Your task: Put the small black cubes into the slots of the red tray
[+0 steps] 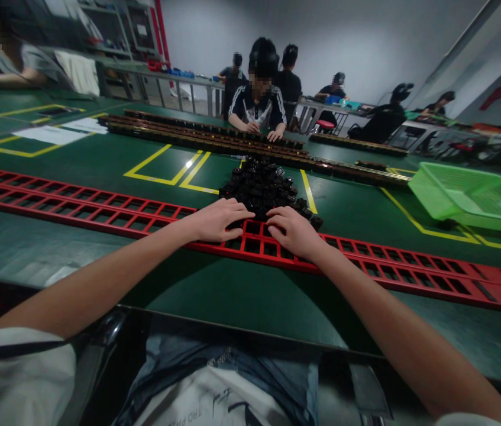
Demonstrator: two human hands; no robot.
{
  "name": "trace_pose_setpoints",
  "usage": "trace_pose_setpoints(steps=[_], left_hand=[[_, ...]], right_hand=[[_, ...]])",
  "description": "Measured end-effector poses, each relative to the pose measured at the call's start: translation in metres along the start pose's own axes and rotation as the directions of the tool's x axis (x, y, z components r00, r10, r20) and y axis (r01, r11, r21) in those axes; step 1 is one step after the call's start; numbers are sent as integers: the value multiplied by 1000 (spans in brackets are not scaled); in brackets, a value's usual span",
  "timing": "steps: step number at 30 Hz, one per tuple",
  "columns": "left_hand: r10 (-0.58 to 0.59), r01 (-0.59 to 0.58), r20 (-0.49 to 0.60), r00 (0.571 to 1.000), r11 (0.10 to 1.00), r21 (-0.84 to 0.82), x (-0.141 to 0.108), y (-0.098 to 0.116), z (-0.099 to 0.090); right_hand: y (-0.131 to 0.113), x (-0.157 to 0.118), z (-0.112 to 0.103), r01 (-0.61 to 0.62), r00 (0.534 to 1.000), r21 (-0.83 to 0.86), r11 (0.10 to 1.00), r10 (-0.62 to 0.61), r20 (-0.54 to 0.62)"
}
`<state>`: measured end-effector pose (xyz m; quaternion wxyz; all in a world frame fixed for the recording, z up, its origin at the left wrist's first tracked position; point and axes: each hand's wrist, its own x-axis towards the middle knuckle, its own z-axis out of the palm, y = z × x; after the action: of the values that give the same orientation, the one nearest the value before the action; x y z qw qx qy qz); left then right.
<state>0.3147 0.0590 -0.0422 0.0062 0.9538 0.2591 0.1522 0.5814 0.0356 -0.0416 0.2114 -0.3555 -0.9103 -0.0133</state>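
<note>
A long red frame (268, 247) with two rows of rectangular openings lies across the table in front of me. My left hand (220, 220) is over it near the middle, palm down, fingers reaching right and thumb apart from them. Just to the right, my right hand (293, 232) is also over the frame, its fingers loosely bent and apart. I see nothing held in either hand; whether the fingertips touch the frame is hard to tell. Right behind both hands rises a heap of small black parts (261, 186), whose exact kind does not show.
A green plastic basket (476, 198) stands at the right. Long dark strips (206, 137) lie across the far side, before a co-worker (257, 100). White papers (50, 134) lie at the left on the green table (232, 296), marked with yellow tape. Other people sit farther back.
</note>
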Motion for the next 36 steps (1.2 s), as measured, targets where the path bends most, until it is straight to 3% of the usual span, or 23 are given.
trace_pose_setpoints(steps=[7, 17, 36], left_hand=[[-147, 141, 165, 975, 989, 49, 0, 2, 2], [-140, 125, 244, 960, 989, 78, 2, 4, -1], [-162, 154, 180, 970, 987, 55, 2, 6, 2]], right_hand=[[0, 1, 0, 0, 1000, 0, 1000, 0, 2], [2, 1, 3, -1, 1000, -6, 1000, 1, -6], [2, 0, 2, 1, 1000, -14, 1000, -1, -9]])
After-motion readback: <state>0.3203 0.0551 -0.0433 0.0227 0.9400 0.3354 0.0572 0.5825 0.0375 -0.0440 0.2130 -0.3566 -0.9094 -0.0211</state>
